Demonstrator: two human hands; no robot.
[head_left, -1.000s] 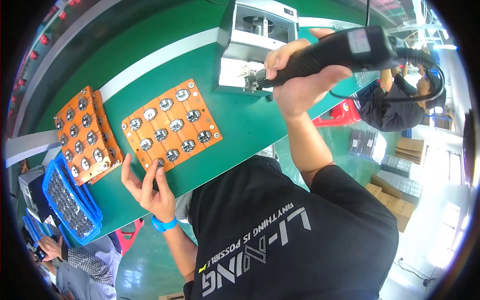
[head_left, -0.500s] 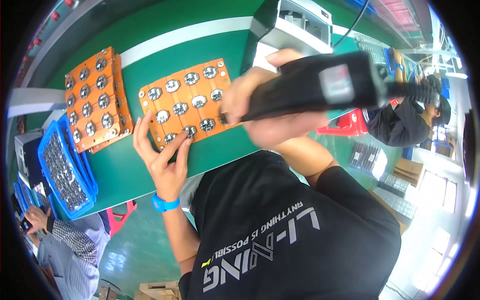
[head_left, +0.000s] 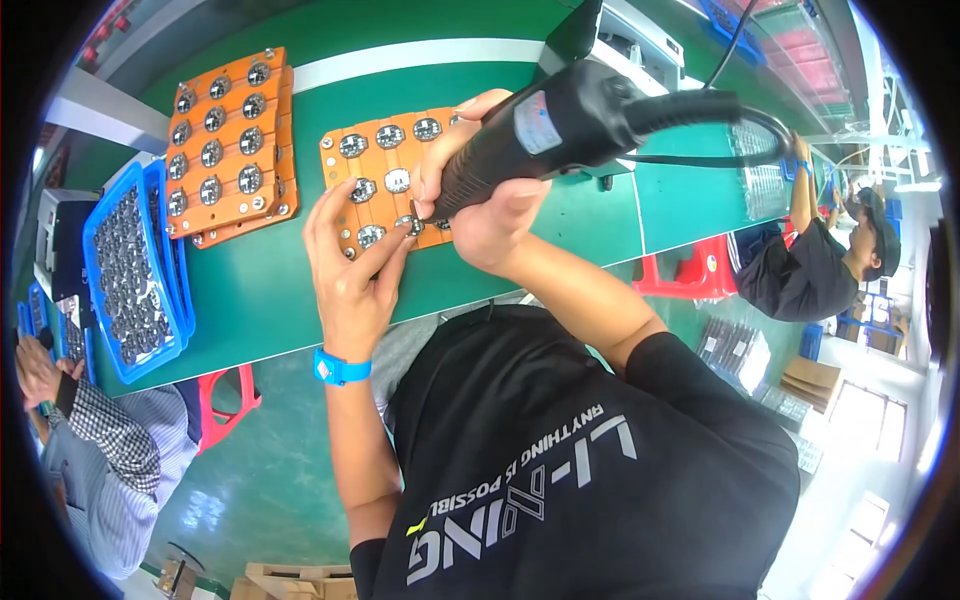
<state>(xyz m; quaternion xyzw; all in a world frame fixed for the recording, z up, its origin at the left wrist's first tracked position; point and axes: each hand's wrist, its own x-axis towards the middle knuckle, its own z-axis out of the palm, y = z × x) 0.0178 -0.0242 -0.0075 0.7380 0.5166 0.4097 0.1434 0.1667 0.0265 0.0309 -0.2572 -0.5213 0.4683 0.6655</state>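
Note:
My right hand (head_left: 490, 215) is wrapped round a black corded electric screwdriver (head_left: 530, 135), tilted with its lower end down over an orange fixture plate (head_left: 375, 205). Rows of small round circuit boards, silver and black, sit on the plate; one of them, a round circuit board (head_left: 410, 222), lies close under the tool's end. My left hand (head_left: 350, 270) has its fingers stretched and apart. Its index finger and thumb touch down beside that board, while other fingers rest at the plate's left edge. The tool's very tip and the plate's right part are hidden by my right hand.
Stacked orange plates (head_left: 225, 150) with more round boards stand at left. Nearby, a blue tray (head_left: 172, 345) holds many loose boards. A black-and-white machine (head_left: 640, 50) stands at the back; the tool's cord (head_left: 700, 108) runs right. Co-workers sit left and right by red stools (head_left: 700, 270).
The screwdriver has swung from nearly level and blurred to a steeper tilt, its end now down at a board near my left fingertips. The bench scene has shifted right and up in view.

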